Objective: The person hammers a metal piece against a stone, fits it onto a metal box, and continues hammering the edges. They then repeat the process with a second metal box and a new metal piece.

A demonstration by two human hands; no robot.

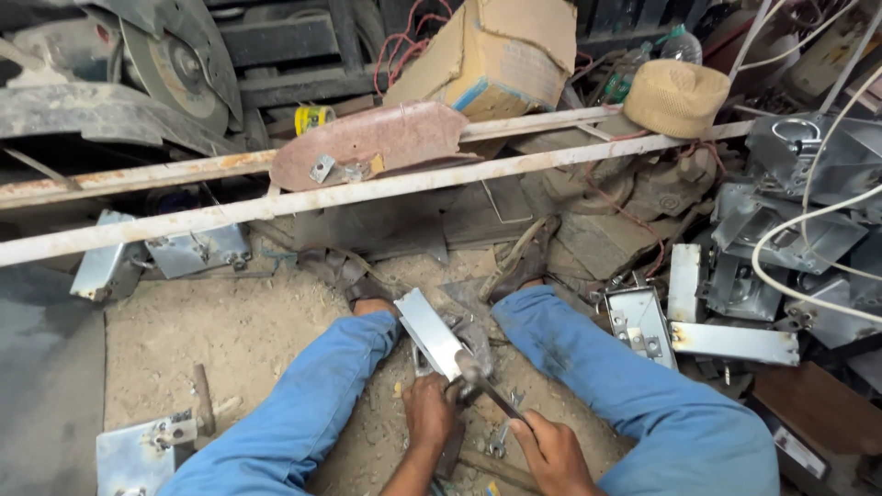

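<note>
Between your blue-trousered legs [643, 404], on the dusty floor [230, 331], the grey metal bracket [428, 332] lies with its long axis running from upper left, away from you, down toward your hands. Your left hand [429, 411] clenches its near end. Your right hand [549, 450] grips the hammer [485, 384], head pointing up-left onto the bracket.

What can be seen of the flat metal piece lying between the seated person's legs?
The metal piece is a grey, flat rectangular sheet part with a bright, worn face, lying tilted on the sandy floor between the blue-trousered legs. Its far end points toward the sandalled feet. The left hand steadies its near end, where the head of the hammer held in the right hand rests. Its underside is hidden.
</note>
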